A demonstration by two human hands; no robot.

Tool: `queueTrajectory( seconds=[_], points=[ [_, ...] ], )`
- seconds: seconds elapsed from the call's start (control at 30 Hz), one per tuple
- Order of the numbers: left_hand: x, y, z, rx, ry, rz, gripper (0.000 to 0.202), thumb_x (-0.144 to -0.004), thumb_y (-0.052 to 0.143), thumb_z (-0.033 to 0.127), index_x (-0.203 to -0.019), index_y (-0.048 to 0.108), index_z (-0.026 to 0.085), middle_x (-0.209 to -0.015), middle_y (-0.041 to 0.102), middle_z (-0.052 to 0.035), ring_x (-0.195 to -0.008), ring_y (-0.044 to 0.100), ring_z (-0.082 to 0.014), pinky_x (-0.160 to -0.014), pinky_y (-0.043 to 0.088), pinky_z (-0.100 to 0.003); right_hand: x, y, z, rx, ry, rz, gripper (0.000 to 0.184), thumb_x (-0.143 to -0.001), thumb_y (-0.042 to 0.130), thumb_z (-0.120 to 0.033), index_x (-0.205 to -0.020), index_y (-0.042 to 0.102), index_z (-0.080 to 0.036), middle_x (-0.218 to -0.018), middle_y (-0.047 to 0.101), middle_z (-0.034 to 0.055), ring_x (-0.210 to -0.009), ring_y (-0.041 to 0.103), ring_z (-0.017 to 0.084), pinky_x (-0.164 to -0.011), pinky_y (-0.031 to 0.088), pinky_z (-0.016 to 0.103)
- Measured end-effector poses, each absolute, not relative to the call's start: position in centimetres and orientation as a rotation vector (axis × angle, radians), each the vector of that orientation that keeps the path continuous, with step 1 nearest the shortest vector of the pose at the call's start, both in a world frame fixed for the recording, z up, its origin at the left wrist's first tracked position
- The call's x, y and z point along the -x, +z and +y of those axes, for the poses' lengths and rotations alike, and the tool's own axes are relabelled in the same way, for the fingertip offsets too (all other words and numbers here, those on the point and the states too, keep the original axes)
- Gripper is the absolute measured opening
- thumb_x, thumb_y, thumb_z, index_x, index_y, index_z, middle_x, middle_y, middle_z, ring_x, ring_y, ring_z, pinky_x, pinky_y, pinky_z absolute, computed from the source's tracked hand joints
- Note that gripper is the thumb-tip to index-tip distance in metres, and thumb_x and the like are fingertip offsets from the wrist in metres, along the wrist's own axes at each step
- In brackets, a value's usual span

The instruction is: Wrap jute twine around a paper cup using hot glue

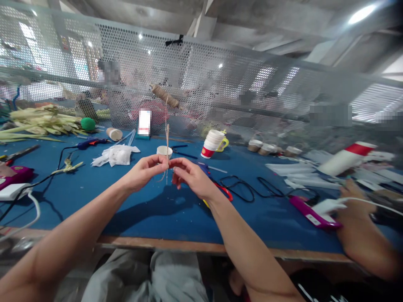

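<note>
Above the blue table, both my hands meet at a thin wooden stick [168, 136] that stands upright. My left hand [147, 168] pinches its lower end between thumb and fingertips. The fingers of my right hand [189, 174] are closed at the same spot from the other side. A strand of twine [166, 111] runs up along the stick towards a twine spool [165, 96] on the mesh, and a loose tail hangs below my fingers. Just behind the hands is a small white cup [162, 149]. Scissors [226, 192] with red and yellow handles lie partly hidden under my right forearm.
Stacked paper cups [211, 144], white tissue [116, 155] and a glue gun [91, 143] lie about. Pale stalks [44, 119] and a green ball [87, 123] are left. A purple power strip [311, 214] and another person's arm [362, 226] are right. Perforated mesh [201, 79] stands behind.
</note>
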State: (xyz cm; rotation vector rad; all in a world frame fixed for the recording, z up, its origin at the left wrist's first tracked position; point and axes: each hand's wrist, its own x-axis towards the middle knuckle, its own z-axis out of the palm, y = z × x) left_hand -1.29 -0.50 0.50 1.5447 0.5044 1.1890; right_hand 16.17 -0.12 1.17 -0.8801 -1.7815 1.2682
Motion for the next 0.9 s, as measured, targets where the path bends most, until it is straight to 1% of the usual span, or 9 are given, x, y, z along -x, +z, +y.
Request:
queueTrajectory(
  seconds=[0.1, 0.2, 0.27, 0.37, 0.5, 0.63, 0.9],
  points=[
    [1.3, 0.8, -0.8, -1.663, 1.174, 0.595, 0.019, -0.077, 0.055, 0.033, -0.07, 0.049, 0.015, -0.083, 0.053, -0.0026, -0.074, 0.047, -0.0111, -0.069, 0.037, -0.024, -16.0, 0.9, 0.0, 0.947, 1.129, -1.726, 0.031, -0.076, 0.056, -0.046, -0.086, 0.052, -0.016, -0.066, 0.053, -0.0016, -0.052, 0.049, 0.008, -0.044, 0.04, 0.021],
    [0.9, 0.5, -1.0, -1.799, 1.097, 0.781, 0.017, -0.075, 0.055, 0.031, -0.071, 0.051, 0.015, -0.071, 0.051, 0.0, -0.064, 0.043, -0.0098, -0.061, 0.035, -0.024, -16.2, 1.1, -0.2, 0.959, 1.024, -1.701, 0.036, -0.077, 0.051, -0.052, -0.078, 0.052, -0.016, -0.063, 0.051, -0.0023, -0.048, 0.045, 0.006, -0.042, 0.035, 0.02],
    [0.6, 0.1, -1.0, -1.825, 1.017, 0.832, 0.017, -0.074, 0.053, 0.031, -0.07, 0.05, 0.015, -0.063, 0.046, 0.0028, -0.058, 0.04, -0.0086, -0.056, 0.033, -0.023, -16.2, 1.4, -0.5, 0.969, 0.999, -1.772, 0.036, -0.075, 0.054, -0.052, -0.072, 0.05, -0.016, -0.057, 0.048, -0.004, -0.045, 0.042, 0.006, -0.04, 0.032, 0.019],
    [0.2, -0.2, -0.9, -1.805, 0.908, 0.835, 0.018, -0.075, 0.052, 0.031, -0.068, 0.047, 0.015, -0.057, 0.04, 0.0056, -0.051, 0.035, -0.0067, -0.048, 0.028, -0.021, -16.2, 1.6, -0.8, 0.998, 0.965, -1.864, 0.033, -0.074, 0.058, -0.047, -0.065, 0.047, -0.017, -0.049, 0.042, -0.0067, -0.042, 0.035, 0.005, -0.039, 0.028, 0.019],
    [0.4, 0.0, -0.9, -1.72, 0.818, 0.802, 0.019, -0.076, 0.051, 0.033, -0.07, 0.047, 0.015, -0.056, 0.038, 0.0063, -0.048, 0.033, -0.0053, -0.045, 0.025, -0.02, -16.3, 1.6, -0.8, 1.004, 1.03, -1.859, 0.031, -0.076, 0.056, -0.044, -0.064, 0.045, -0.018, -0.047, 0.042, -0.0072, -0.04, 0.036, 0.005, -0.039, 0.028, 0.019],
    [0.8, 0.4, -0.8, -1.662, 0.776, 0.721, 0.021, -0.076, 0.054, 0.034, -0.072, 0.048, 0.015, -0.06, 0.04, 0.0052, -0.05, 0.035, -0.0047, -0.045, 0.026, -0.019, -16.5, 1.5, -0.7, 1.017, 1.101, -1.841, 0.028, -0.076, 0.056, -0.042, -0.068, 0.047, -0.017, -0.05, 0.044, -0.0063, -0.042, 0.04, 0.005, -0.039, 0.03, 0.018],
    [0.8, 0.3, -0.8, -1.553, 0.756, 0.675, 0.027, -0.072, 0.059, 0.039, -0.07, 0.048, 0.015, -0.058, 0.04, 0.0057, -0.048, 0.035, -0.0045, -0.045, 0.023, -0.021, -16.5, 1.6, -0.8, 0.972, 1.224, -1.783, 0.024, -0.076, 0.056, -0.039, -0.07, 0.05, -0.017, -0.054, 0.048, -0.0048, -0.043, 0.042, 0.005, -0.039, 0.032, 0.018]
  ],
)
